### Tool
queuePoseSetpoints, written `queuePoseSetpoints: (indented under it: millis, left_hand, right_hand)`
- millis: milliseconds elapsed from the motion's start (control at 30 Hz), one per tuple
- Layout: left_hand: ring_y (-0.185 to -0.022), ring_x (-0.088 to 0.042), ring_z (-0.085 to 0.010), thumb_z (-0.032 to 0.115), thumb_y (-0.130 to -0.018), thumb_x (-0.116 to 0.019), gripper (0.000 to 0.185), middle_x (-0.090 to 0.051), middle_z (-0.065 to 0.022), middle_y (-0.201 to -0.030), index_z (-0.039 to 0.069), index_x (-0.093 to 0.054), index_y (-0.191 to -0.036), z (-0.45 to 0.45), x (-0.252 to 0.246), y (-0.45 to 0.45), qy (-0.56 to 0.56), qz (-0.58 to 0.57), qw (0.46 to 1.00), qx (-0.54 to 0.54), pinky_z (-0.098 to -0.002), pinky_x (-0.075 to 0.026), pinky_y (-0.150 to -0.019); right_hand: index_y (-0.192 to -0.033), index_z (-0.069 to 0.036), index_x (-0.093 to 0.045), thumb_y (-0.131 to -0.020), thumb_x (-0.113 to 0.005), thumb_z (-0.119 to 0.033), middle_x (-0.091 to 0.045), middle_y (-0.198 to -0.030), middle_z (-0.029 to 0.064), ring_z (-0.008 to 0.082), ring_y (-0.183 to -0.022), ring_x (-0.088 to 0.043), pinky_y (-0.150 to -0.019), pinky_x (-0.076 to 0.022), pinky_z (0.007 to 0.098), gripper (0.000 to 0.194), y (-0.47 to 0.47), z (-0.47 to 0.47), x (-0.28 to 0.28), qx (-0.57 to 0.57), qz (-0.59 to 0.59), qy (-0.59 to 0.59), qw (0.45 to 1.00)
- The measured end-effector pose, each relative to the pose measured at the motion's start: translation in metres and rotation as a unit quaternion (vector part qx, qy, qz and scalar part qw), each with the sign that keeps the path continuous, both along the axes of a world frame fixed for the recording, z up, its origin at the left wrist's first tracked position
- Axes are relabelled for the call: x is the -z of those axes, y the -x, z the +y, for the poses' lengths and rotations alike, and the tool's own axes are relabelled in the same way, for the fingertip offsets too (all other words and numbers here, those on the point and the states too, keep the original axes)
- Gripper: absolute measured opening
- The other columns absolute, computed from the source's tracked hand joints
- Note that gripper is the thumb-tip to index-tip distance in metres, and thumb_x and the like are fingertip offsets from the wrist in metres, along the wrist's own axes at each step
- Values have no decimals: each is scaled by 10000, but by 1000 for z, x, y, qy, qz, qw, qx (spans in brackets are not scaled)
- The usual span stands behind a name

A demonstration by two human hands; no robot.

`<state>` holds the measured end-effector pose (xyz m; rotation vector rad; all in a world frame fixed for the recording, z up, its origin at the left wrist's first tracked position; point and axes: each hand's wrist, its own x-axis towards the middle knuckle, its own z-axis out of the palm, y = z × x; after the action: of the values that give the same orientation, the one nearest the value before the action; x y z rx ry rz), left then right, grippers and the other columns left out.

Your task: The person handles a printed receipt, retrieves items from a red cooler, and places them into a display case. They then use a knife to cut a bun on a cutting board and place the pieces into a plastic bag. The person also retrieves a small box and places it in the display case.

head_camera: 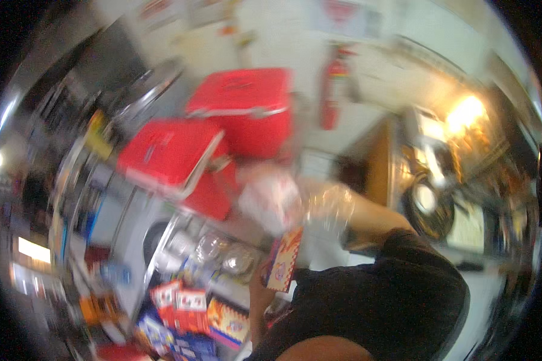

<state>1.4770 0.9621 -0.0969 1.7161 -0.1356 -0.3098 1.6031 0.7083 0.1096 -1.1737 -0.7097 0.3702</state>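
Observation:
My left hand (260,277) grips a small printed cardboard carton (283,264), yellow and purple with a checked edge. My right forearm reaches out in a loose, clear plastic glove. At its end my right hand (300,196), badly blurred, is on a white paper-wrapped bundle (271,201) with faint red marks. This bundle is just above the carton. Below and left, a similar printed carton (228,322) lies beside red and white packets (180,302). Blue printed packs (176,340) lie beneath these.
Two red insulated delivery boxes (176,155) (248,108) stand ahead. Clear-lidded round containers (237,261) sit on a metal-edged counter. A fire extinguisher (333,90) hangs on the wall. At right, a dark pan (427,207) lies near a bright lamp (467,115).

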Motion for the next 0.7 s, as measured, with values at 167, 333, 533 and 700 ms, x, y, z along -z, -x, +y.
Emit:
queuePoseSetpoints:
  millis: [167, 333, 533, 700]
  left_hand:
    - [-1154, -622, -234, 52, -773, -810, 618, -625, -154, -1281, -13, -543, -1326, -84, 19, 25, -40, 1, 988, 147, -359, -532, -951]
    - [-1160, -624, -228, 93, -842, -765, 541, -643, -141, -1260, 0, -560, -1334, -234, 46, 56, -53, -2, 928, 369, -348, -491, -1007]
    - [-1221, -603, -232, 84, -796, -776, 553, -633, -156, -1304, 29, -590, -1314, -424, 25, 164, -32, -98, 821, 561, -358, -474, -1032]
    - [-1297, -556, -336, 19, -720, -742, 634, -565, -186, -1397, 74, -578, -1329, -523, -4, 269, -61, -278, 719, 634, -387, -431, -1084]
  right_hand:
    - [-1414, -95, -440, -652, -955, -236, -541, -1376, 93, 225, -1311, -497, -1119, -397, 420, 931, 212, -125, 103, 101, 108, -70, 986]
    - [-1340, -68, -541, -636, -904, -147, -609, -1325, 91, 205, -1231, -569, -1052, -460, 371, 795, 421, -220, 151, 267, 45, 233, 934]
    - [-1192, -109, -665, -630, -865, -211, -699, -1130, 60, 212, -1043, -650, -957, -496, 344, 605, 593, -266, 123, 385, 122, 296, 865]
    - [-1150, -97, -642, -666, -869, -187, -683, -1060, 22, 173, -979, -653, -910, -510, 335, 542, 658, -298, 119, 590, 147, 175, 775]
